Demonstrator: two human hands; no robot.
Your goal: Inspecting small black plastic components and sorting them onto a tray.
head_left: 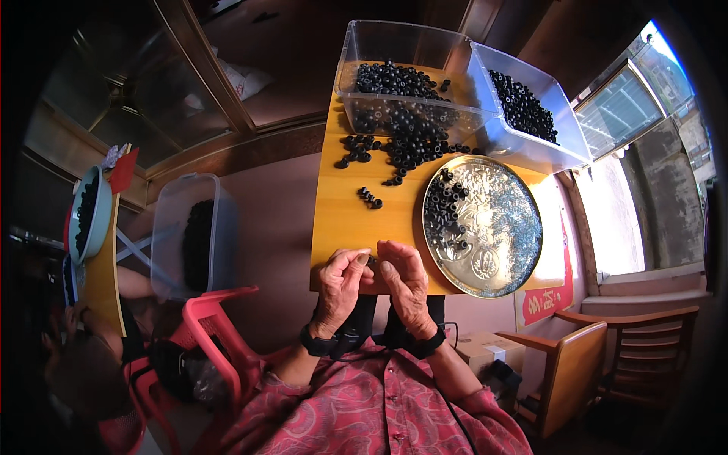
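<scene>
My left hand (343, 291) is over the near edge of the yellow table, its thumb and forefinger pinched together. A tiny dark bit shows at those fingertips, too small to name. Beside it, my right hand (408, 287) has its fingers stretched out and slightly cupped, the palm turned toward the left hand. I see nothing held in it. Just to its right lies a round metal tray (497, 262) with small black ring-shaped parts (444, 208) on its left side and shiny little pieces (485, 199) across its middle. A short line of black parts (370, 199) sits on the table ahead of my hands.
Two clear plastic bins (425, 42) (550, 155) with black parts stand at the table's far side, and loose black parts (413, 152) spread before them. Left are a red plastic chair (216, 322), another bin (171, 250) and a seated person (91, 371). A wooden chair (572, 364) stands right.
</scene>
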